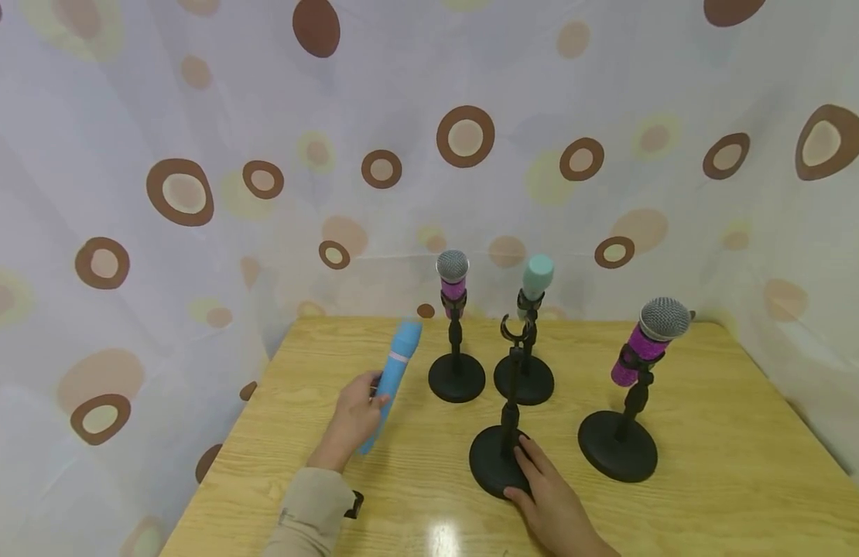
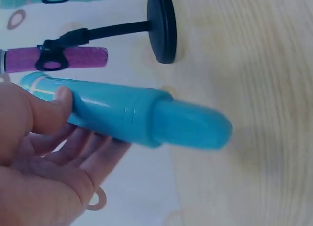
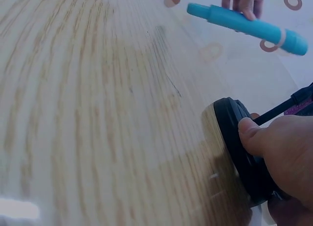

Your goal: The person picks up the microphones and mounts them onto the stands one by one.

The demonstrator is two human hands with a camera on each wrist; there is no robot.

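Note:
My left hand (image 1: 354, 414) grips a blue microphone (image 1: 395, 371) by its body, thumb across the near side and fingers behind. The microphone is tilted above the table, its banded head end pointing up and away. In the left wrist view the narrower tail of the blue microphone (image 2: 190, 123) points right. My right hand (image 1: 551, 499) holds the round black base of a microphone stand (image 1: 491, 464) at its right edge. In the right wrist view, the thumb lies on the base (image 3: 234, 138). An open clip (image 1: 516, 331) tops that stand, with no microphone in it.
Behind stand two more stands, one with a purple microphone (image 1: 453, 282), one with a mint-green microphone (image 1: 538, 277). To the right, another stand (image 1: 617, 446) bears a purple microphone (image 1: 645, 344). All are on a wooden table (image 1: 736, 480) before a patterned curtain (image 1: 402, 77).

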